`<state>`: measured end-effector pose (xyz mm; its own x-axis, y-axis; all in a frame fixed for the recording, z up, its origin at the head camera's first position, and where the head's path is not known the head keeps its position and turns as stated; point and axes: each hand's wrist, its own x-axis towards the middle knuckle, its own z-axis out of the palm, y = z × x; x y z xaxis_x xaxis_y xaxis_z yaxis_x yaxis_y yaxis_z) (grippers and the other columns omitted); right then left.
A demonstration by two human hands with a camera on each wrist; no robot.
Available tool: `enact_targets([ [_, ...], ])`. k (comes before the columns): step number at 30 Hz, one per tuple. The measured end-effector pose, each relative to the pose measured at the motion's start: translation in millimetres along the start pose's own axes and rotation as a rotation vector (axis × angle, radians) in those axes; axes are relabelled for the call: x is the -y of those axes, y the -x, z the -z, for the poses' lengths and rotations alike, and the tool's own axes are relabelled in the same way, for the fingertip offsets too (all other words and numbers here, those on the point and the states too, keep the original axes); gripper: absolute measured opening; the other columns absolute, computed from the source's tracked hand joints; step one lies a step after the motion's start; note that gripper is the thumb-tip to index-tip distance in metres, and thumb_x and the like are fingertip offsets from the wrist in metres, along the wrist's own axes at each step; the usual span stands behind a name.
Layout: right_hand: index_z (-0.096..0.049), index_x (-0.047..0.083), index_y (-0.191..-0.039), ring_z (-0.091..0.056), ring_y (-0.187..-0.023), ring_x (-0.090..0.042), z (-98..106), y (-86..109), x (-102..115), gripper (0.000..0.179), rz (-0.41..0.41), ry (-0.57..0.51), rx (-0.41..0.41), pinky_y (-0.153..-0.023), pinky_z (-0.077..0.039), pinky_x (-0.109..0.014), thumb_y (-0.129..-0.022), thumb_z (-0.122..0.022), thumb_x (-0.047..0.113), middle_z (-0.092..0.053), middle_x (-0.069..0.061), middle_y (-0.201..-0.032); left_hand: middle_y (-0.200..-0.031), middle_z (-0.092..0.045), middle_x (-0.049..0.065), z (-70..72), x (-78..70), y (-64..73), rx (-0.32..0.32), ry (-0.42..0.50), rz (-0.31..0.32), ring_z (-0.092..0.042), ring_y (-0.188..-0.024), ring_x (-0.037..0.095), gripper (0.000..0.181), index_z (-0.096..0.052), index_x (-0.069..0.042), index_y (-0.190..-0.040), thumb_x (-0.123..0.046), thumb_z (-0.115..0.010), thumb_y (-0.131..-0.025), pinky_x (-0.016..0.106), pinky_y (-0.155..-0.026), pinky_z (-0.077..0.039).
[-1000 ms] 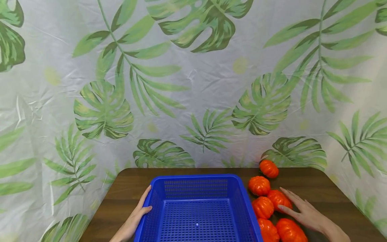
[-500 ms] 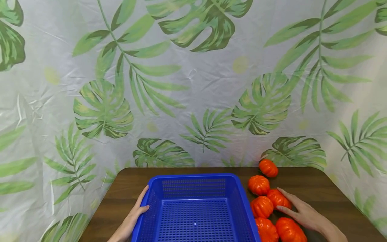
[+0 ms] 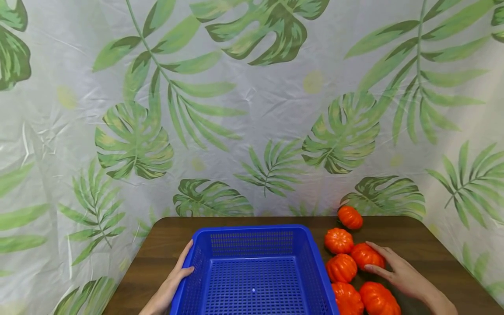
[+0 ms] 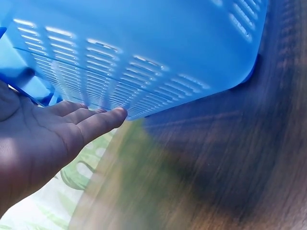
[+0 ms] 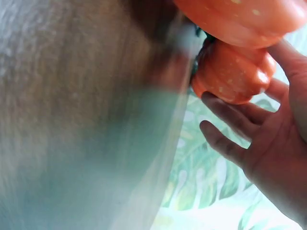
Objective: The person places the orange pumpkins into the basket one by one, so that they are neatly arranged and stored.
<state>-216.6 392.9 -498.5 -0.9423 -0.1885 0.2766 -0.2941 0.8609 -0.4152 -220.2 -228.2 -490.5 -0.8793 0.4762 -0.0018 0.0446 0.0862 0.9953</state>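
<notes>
Several right-hand fingers cup a pumpkin.

No text, label, brand, number or sign can be read in any of the views.
</notes>
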Motion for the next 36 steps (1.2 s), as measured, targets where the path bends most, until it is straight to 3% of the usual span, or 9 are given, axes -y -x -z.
enact_targets([
  [6,-0.057,0.012,-0.146,-0.055,-0.111,0.003,8.5,-1.6,4.9,0.067,0.039,-0.008,-0.102,-0.082,-0.046,-0.017,-0.087,-0.083,0.03,-0.066,-0.01,-0.125,-0.172,0.016,0.02,0.0,-0.6,0.7,0.009,0.004,-0.003,-0.035,-0.143,0.014,0.071,0.017,-0.028,-0.165,-0.023,-0.031,-0.113,0.023,-0.104,-0.045],
  [9,-0.056,0.016,-0.148,-0.049,-0.112,0.011,14.3,-3.4,10.3,0.068,0.05,-0.017,-0.124,-0.081,-0.043,-0.014,-0.088,-0.083,0.029,-0.065,-0.008,-0.126,-0.172,0.016,0.02,-0.4,-0.6,1.5,0.006,0.025,0.002,-0.03,-0.148,0.027,0.071,0.017,-0.03,-0.165,-0.024,-0.031,-0.113,0.025,-0.104,-0.046],
  [12,-0.054,0.021,-0.151,-0.043,-0.112,0.017,19.9,-5.2,17.1,0.068,0.055,-0.025,-0.129,-0.08,-0.045,-0.018,-0.089,-0.082,0.029,-0.063,-0.006,-0.128,-0.172,0.018,0.02,-1.6,-0.6,1.7,0.003,0.04,0.003,-0.014,-0.151,0.045,0.071,0.018,-0.029,-0.165,-0.024,-0.031,-0.113,0.024,-0.104,-0.045],
  [15,-0.052,0.023,-0.152,-0.041,-0.113,0.018,24.7,-8.0,24.6,0.069,0.07,-0.031,-0.136,-0.08,-0.047,-0.022,-0.09,-0.082,0.027,-0.062,-0.004,-0.129,-0.173,0.019,0.017,-2.6,-0.7,1.9,-0.005,0.045,0.002,-0.003,-0.152,0.048,0.071,0.017,-0.029,-0.165,-0.024,-0.031,-0.113,0.019,-0.103,-0.044],
  [18,-0.051,0.025,-0.153,-0.04,-0.113,0.018,27.8,-11.4,32.7,0.07,0.088,-0.041,-0.144,-0.08,-0.046,-0.021,-0.09,-0.082,0.025,-0.06,-0.002,-0.13,-0.173,0.018,0.015,-2.0,-0.2,2.3,-0.015,0.024,-0.008,-0.02,-0.155,0.018,0.07,0.015,-0.029,-0.166,-0.024,-0.032,-0.113,0.015,-0.103,-0.041],
  [22,-0.049,0.029,-0.154,-0.038,-0.115,0.019,32.4,-16.1,46.8,0.072,0.1,-0.068,-0.144,-0.083,-0.042,-0.016,-0.09,-0.081,0.024,-0.058,0.001,-0.132,-0.174,0.017,0.014,-1.3,-0.2,2.6,-0.02,-0.007,-0.011,-0.033,-0.132,-0.02,0.069,0.013,-0.03,-0.166,-0.025,-0.032,-0.113,0.013,-0.104,-0.039],
  [29,-0.047,0.027,-0.155,-0.047,-0.113,0.014,36.0,-24.1,72.8,0.073,0.149,-0.12,-0.123,-0.087,-0.041,-0.01,-0.09,-0.081,0.02,-0.056,0.005,-0.131,-0.174,0.017,0.012,-2.2,-1.2,2.4,-0.024,0.005,0.004,-0.032,-0.132,-0.021,0.069,0.013,-0.031,-0.166,-0.026,-0.032,-0.114,0.013,-0.104,-0.038],
  [36,-0.046,0.024,-0.155,-0.055,-0.112,0.008,35.0,-32.3,94.3,0.075,0.189,-0.168,-0.09,-0.083,-0.052,-0.021,-0.089,-0.082,0.021,-0.054,0.002,-0.138,-0.174,0.018,0.013,-0.9,0.2,2.5,-0.011,0.017,-0.001,-0.031,-0.131,-0.022,0.069,0.015,-0.031,-0.166,-0.027,-0.031,-0.114,0.012,-0.104,-0.038],
])
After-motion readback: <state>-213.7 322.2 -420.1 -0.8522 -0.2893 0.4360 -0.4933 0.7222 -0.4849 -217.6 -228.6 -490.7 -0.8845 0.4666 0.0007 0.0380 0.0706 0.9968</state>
